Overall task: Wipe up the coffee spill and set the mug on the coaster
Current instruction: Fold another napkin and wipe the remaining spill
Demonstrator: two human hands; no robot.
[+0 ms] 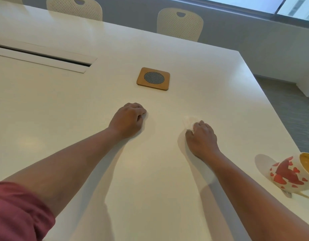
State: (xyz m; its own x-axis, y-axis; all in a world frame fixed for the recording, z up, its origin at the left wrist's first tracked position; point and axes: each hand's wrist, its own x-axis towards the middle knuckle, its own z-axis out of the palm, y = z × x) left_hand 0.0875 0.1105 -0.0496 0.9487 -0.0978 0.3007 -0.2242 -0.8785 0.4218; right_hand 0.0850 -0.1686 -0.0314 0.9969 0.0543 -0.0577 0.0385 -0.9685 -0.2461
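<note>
A square wooden coaster [153, 78] with a grey mesh disc lies on the white table [63, 105], beyond both hands. My left hand [128, 120] rests on the table as a fist, nothing visible in it. My right hand [201, 139] presses a small white tissue [189, 121] flat onto the table; the tissue sticks out past the fingertips. A white mug [292, 173] with red hearts lies tilted on its side at the right edge of view, partly cut off. No coffee stain is visible on the table surface.
A long cable slot [42, 57] runs across the table at the back left. Two white perforated chairs [180, 23] stand behind the far edge. The table's right edge drops to grey carpet [289, 110].
</note>
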